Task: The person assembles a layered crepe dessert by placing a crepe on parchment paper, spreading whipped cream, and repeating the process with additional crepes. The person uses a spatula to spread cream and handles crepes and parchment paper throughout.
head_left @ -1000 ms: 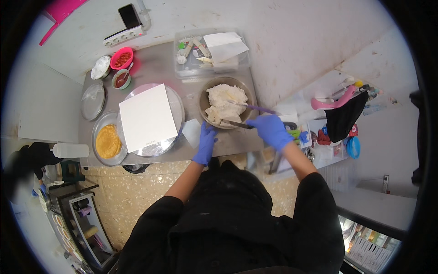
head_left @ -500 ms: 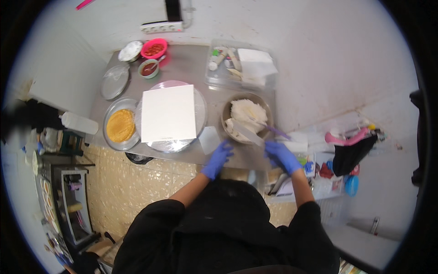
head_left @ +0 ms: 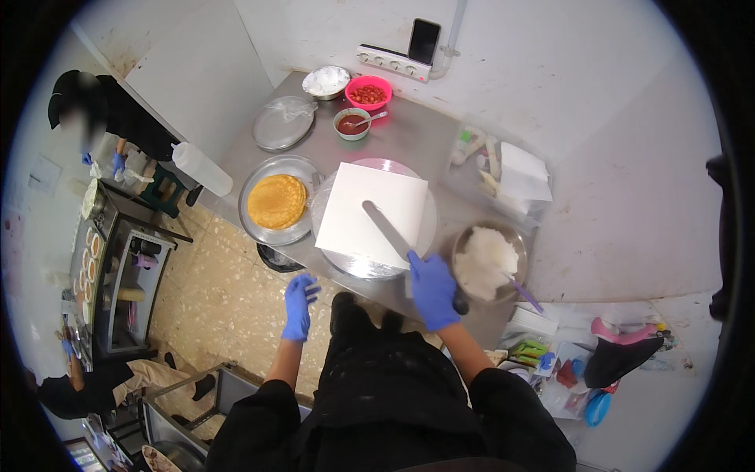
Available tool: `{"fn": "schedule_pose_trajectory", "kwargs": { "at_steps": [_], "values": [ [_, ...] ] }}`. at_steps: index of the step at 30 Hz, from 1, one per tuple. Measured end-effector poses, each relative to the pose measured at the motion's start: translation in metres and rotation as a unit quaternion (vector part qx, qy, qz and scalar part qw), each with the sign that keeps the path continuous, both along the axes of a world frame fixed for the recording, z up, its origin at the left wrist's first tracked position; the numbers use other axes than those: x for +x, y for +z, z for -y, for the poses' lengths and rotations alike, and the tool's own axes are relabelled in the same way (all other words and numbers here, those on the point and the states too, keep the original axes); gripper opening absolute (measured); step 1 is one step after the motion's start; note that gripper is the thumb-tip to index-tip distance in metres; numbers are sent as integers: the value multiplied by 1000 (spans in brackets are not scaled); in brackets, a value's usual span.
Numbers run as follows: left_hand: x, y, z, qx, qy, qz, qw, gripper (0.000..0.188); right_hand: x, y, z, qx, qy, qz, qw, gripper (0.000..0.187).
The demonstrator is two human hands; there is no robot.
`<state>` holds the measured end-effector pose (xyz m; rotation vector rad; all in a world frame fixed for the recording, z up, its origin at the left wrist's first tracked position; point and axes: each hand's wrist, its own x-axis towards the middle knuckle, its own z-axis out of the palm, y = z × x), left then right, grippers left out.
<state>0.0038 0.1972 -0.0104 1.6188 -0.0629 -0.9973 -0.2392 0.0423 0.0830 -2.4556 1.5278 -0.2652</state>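
My right hand (head_left: 434, 289), in a blue glove, grips a palette knife by its dark handle. The knife's long metal blade (head_left: 385, 226) reaches over a white square board (head_left: 352, 224); whether it touches cannot be told. The board lies on a round turntable (head_left: 429, 224) at the table's front edge. Right of it stands a metal bowl (head_left: 456, 271) with white cream (head_left: 486, 259) and a purple-handled tool (head_left: 527, 295). My gloved left hand (head_left: 297, 305) is empty, fingers apart, in front of the table edge. Close by is a metal tray (head_left: 283, 164) with a stack of yellow pancakes (head_left: 277, 201).
At the back are a bowl of white cream (head_left: 326, 79), a pink bowl of red pieces (head_left: 369, 93) and a small bowl of red sauce (head_left: 351, 124). A clear plastic box (head_left: 456, 169) stands back right. Two other people (head_left: 141, 110) are at the left.
The view has turned left. My right hand has brought the palette knife from the cream bowl over to the white board. My left hand has drawn back from the table edge.
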Motion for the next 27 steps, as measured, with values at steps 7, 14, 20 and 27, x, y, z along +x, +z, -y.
{"fn": "schedule_pose_trajectory", "kwargs": {
  "at_steps": [7, 14, 20, 27],
  "values": [
    [74, 1, 83, -41, -99, -136, 985, 31, 12, 14, -37, 80, 22, 142, 986, 26],
    [51, 4, 70, -36, -233, -158, 959, 30, 36, 24, -48, 93, -82, 112, 986, 28],
    [62, 16, 66, -24, -265, -235, 935, 28, 53, 23, -70, 74, -148, 198, 966, 27],
    [99, 11, 108, -64, -196, -178, 962, 49, 80, 20, -91, 109, -132, 162, 972, 28]
  ]
}}
